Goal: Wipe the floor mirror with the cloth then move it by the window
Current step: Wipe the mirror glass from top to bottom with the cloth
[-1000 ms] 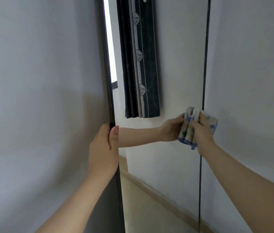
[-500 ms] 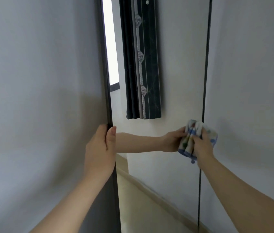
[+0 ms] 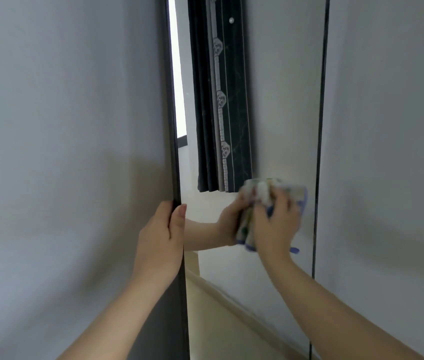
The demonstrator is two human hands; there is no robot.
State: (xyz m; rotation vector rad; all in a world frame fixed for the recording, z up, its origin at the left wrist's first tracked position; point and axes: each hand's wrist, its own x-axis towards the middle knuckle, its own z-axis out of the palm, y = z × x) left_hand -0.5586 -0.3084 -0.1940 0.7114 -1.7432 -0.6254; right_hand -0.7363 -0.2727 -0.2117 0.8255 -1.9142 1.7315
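Right grip: the right hand (image 3: 274, 224) is clamping the bunched cloth (image 3: 270, 196) flat against the glass, fingers curled over it.
Left grip: the left hand (image 3: 160, 242) is wrapping the mirror's dark left frame edge (image 3: 175, 152), thumb in front, fingers behind, closed tight on it.
Change: the cloth is now sitting further toward frame centre than a moment ago, when it was right beside the thin right frame edge (image 3: 318, 152); it looks blurred, so the stroke is sweeping leftward.
Meaning: wiping is still going on at mid-height; the move to the window is probably not starting yet.
Arm pose: both forearms are reaching up from the lower frame, the right one slanting in from lower right.
Floor mirror (image 3: 278, 100): standing upright mid-frame against the grey wall (image 3: 62, 126), reflecting a dark curtain (image 3: 221, 100) and the wiping arm.
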